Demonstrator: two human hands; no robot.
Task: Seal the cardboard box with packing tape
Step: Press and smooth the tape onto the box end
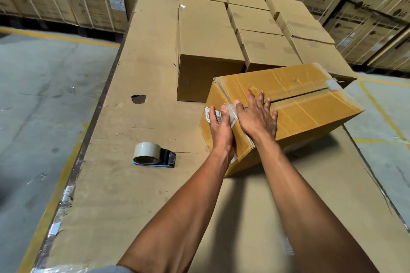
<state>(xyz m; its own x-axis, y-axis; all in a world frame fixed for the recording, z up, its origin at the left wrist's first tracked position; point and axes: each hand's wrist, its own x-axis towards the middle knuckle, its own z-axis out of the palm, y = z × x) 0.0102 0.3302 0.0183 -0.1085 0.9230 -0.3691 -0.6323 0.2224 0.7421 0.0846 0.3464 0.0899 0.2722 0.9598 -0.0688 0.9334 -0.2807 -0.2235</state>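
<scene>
The step in hand looks like pressing down a strip of clear tape (233,115) where it folds over the near edge of the box (295,104). The left hand (218,125) lies flat on the end face and the right hand (258,115) spreads open-palmed on the top; neither grips anything. The box sits skewed on the cardboard-covered bench (137,184), its centre seam still gaping. Next comes fetching the tape roll (147,153), a glossy ring in its dispenser lying to the left. The creased, matte cardboard should take tape well.
</scene>
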